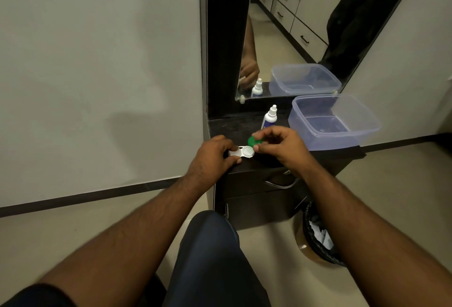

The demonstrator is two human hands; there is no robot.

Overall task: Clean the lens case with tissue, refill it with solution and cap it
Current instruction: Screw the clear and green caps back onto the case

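A white two-well lens case (241,152) lies on the dark cabinet top (221,127). My left hand (212,157) grips its left end between thumb and fingers; that well carries a white cap. The right well (247,152) lies uncovered. My right hand (283,146) pinches a green cap (254,140), tilted, just above and behind the right well. A white solution bottle (269,117) with a blue label stands upright behind my right hand. No tissue is in sight.
A clear lidless plastic box (335,120) sits at the right of the cabinet top, against a mirror (293,25). A drawer handle (278,179) is below the top. A bin with a black liner (318,235) stands on the floor to the right.
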